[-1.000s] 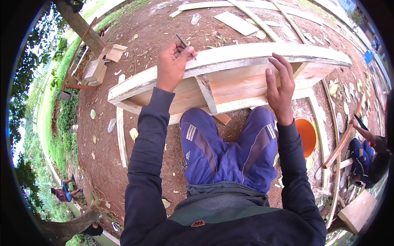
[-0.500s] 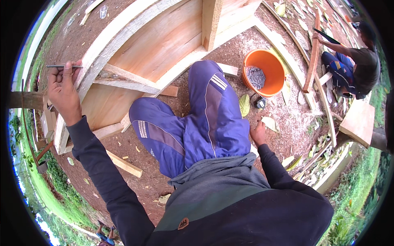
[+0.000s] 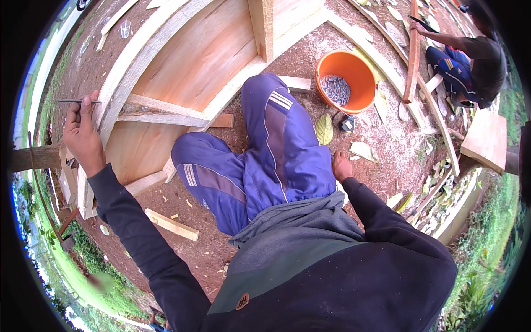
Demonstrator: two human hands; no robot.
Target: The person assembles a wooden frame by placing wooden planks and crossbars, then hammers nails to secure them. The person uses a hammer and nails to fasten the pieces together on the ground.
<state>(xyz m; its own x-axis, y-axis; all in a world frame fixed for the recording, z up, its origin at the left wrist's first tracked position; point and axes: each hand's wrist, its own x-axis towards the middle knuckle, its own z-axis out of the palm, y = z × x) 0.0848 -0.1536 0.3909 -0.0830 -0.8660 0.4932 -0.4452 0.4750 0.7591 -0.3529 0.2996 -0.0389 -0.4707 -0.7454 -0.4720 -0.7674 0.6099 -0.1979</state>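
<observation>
My left hand [image 3: 83,130] is raised at the left, pinching a thin grey nail [image 3: 74,101] between thumb and fingers. The nail lies nearly level, its right end at the outer face of the pale wooden frame [image 3: 157,47]. Thin plywood panels [image 3: 191,58] line the frame's inside, with cross battens between them. Low beside my right thigh, my right hand [image 3: 342,165] is closed, its fingers curled and partly hidden. Whatever it may hold does not show. An orange bucket [image 3: 362,83] with many loose nails [image 3: 336,90] stands ahead of it, and a black tape measure [image 3: 347,123] lies near the bucket.
Wood offcuts [image 3: 171,224] and dry leaves [image 3: 324,129] lie on the brown soil. Long timbers [image 3: 381,72] stretch across the right side. There, another person [image 3: 481,66] crouches, holding a reddish plank [image 3: 412,61]. A wooden block [image 3: 485,141] rests on a log.
My view has shifted slightly, so the bucket and frame sit a little higher and further left. The nail stays in my left hand by the frame. My right hand remains low beside my thigh.
</observation>
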